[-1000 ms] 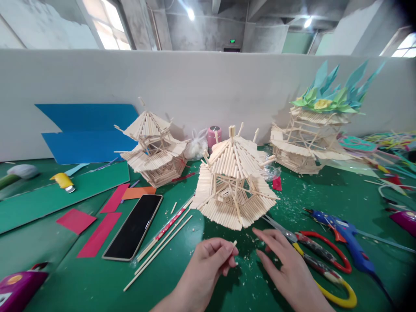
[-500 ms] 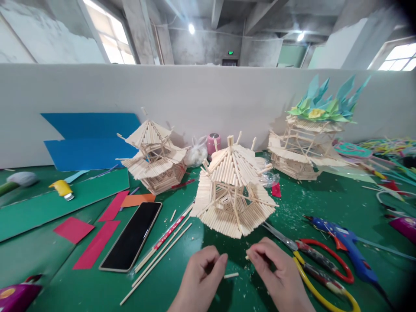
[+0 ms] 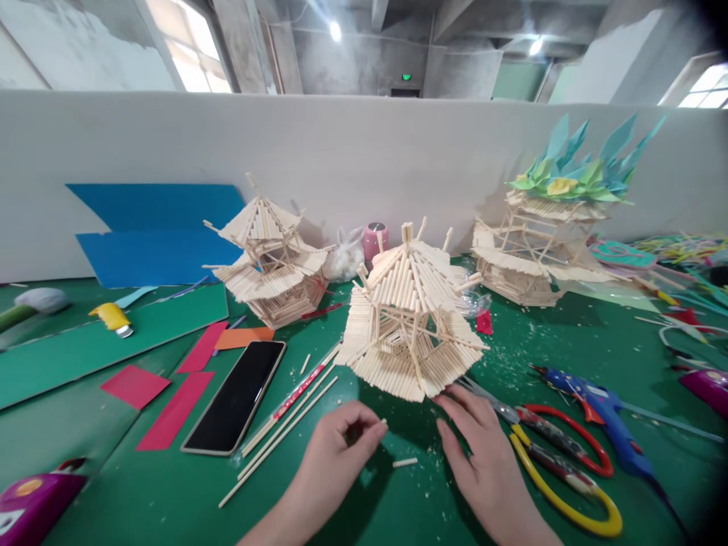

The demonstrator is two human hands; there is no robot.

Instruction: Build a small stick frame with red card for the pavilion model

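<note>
Green table [image 3: 164, 500], stick pavilion [image 3: 406, 277] just beyond right fingers [image 3: 455, 410]

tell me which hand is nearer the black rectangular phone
Left. The left hand is to the phone's right, with thin pale wooden sticks between them; the right hand is farther right, beside the red-and-yellow-handled metal scissors.

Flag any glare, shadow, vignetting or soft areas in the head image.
Head view: glare around both ceiling lamps, and the upper-left window is nearly blown out; head view: a shadow on the green table below the front stick pavilion; head view: darkened right corners; head view: edges look stretched and soft, as at the lower-left purple object.
</note>
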